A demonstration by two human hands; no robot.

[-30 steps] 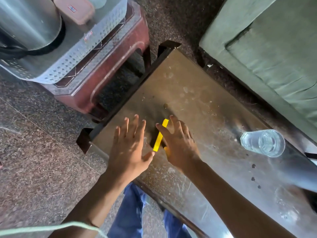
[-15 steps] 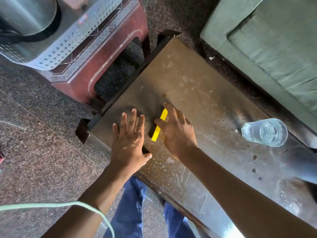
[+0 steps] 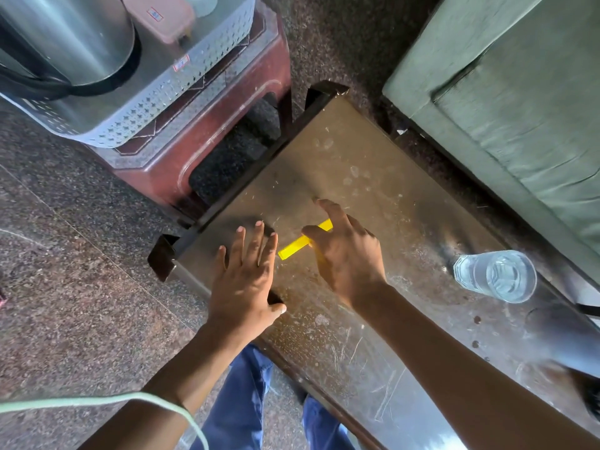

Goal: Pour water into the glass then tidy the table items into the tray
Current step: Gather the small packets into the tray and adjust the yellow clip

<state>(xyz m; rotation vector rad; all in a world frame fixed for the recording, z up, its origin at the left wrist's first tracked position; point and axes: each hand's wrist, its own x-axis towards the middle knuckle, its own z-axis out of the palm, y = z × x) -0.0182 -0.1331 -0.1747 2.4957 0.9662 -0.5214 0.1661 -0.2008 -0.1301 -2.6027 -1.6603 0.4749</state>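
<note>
While the right hand [image 3: 344, 254] pinches the yellow strip [image 3: 293, 249] on the table [image 3: 373, 177], the left hand [image 3: 248, 277] lies flat, fingers spread, beside it; tray [image 3: 181, 92] sticker writing unreadable.

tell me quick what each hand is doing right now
Left hand: open, fingers straight, flat over the table, holding nothing.
Right hand: fingers curled round the yellow strip, pinching one end.
</note>
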